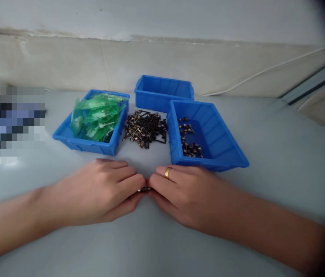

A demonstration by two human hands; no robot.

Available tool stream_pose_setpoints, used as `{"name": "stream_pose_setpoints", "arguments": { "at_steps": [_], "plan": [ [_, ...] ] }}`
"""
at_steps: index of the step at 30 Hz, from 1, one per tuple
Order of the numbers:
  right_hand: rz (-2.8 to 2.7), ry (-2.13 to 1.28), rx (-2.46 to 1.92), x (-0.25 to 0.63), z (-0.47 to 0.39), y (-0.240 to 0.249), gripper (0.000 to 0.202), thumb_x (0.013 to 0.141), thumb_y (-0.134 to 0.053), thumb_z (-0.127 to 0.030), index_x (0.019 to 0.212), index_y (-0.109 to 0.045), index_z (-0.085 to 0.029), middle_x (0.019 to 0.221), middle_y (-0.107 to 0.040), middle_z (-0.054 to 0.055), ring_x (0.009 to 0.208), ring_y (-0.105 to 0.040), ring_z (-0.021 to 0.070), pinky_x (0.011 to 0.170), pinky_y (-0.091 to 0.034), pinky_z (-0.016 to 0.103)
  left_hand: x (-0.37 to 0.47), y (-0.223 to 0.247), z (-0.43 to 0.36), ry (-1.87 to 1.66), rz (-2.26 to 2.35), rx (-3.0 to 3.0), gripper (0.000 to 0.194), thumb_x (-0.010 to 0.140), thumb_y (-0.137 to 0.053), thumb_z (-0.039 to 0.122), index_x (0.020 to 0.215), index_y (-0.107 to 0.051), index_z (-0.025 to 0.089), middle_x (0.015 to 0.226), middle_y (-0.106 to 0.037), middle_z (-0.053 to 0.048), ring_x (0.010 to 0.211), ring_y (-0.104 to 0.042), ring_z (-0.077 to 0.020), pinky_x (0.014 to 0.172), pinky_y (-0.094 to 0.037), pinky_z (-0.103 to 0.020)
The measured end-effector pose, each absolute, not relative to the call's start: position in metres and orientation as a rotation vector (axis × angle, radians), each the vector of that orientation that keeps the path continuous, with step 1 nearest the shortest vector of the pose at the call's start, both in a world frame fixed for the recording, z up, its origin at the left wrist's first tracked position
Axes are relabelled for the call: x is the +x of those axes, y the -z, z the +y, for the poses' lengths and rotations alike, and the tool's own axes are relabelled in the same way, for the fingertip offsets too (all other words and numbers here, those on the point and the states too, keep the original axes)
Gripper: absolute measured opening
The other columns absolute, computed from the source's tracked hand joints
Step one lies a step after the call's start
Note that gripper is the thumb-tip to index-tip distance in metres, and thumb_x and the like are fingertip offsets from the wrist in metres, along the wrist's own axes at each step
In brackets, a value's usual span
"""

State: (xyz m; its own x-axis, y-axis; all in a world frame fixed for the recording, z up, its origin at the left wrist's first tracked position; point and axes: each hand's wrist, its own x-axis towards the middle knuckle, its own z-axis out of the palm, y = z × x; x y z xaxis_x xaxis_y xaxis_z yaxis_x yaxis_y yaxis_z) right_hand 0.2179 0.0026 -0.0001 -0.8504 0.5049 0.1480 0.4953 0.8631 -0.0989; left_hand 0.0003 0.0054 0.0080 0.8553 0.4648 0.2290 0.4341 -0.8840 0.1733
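Above the near part of the table, my left hand (pixel 105 192) and my right hand (pixel 182 190) meet fingertip to fingertip. Both are closed in a pinch around one small dark, shiny metal piece (pixel 144 189), thin like a screw or bolt. Fingers cover most of it, so its exact kind is unclear. A gold ring sits on a finger of my right hand. Just beyond the hands lies a pile of small metal parts (pixel 145 129), black and brass-coloured, with bent or headed ends. The right blue bin (pixel 223 138) holds several similar short metal pieces, close to my right hand.
At the left, another blue bin (pixel 83 146) is heaped with green plastic bags (pixel 100 113). A third blue bin (pixel 162 100) stands behind the pile. The grey table (pixel 156 246) ends at a wall (pixel 64 61), with a white cable (pixel 254 77) along it. A blurred-out object (pixel 9 123) lies far left.
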Motion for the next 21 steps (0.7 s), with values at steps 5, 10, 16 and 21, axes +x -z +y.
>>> {"name": "stream_pose_setpoints", "arguments": {
  "at_steps": [5,10,16,21],
  "plan": [
    [-2.867,-0.088,-0.784,0.2184,0.0019,-0.0001,0.008,0.091,-0.049,-0.012,0.086,-0.052,-0.018,0.078,-0.058,0.002,0.065,-0.055,0.0182,0.052,-0.034,0.030,0.0006,-0.0086,0.0059,-0.390,0.711,2.912,0.031,0.098,-0.038,0.020,0.073,-0.055,0.015,0.064,-0.052,-0.001,0.058,-0.048,-0.0154,0.053,-0.033,-0.028],
    [-2.869,-0.089,-0.783,0.2180,0.0028,-0.0002,0.008,0.091,-0.049,-0.013,0.085,-0.052,-0.018,0.077,-0.058,0.002,0.064,-0.055,0.0178,0.052,-0.034,0.030,0.0014,-0.0085,0.0053,-0.407,0.708,2.917,0.031,0.098,-0.038,0.020,0.072,-0.054,0.015,0.063,-0.051,0.000,0.058,-0.047,-0.0152,0.053,-0.032,-0.028],
    [-2.863,-0.090,-0.775,0.2178,0.0039,-0.0001,0.008,0.091,-0.050,-0.013,0.085,-0.052,-0.017,0.077,-0.058,0.003,0.067,-0.055,0.0184,0.053,-0.035,0.031,0.0018,-0.0086,0.0053,-0.399,0.707,2.921,0.031,0.098,-0.038,0.019,0.072,-0.055,0.015,0.064,-0.051,0.000,0.058,-0.047,-0.0155,0.053,-0.032,-0.029],
    [-2.871,-0.086,-0.766,0.2184,0.0019,0.0000,0.008,0.091,-0.050,-0.012,0.085,-0.051,-0.018,0.077,-0.057,0.002,0.065,-0.055,0.0182,0.052,-0.034,0.031,0.0017,-0.0082,0.0064,-0.400,0.711,2.917,0.031,0.098,-0.038,0.020,0.072,-0.055,0.015,0.064,-0.051,-0.001,0.058,-0.047,-0.0154,0.054,-0.032,-0.029]
  ]
}}
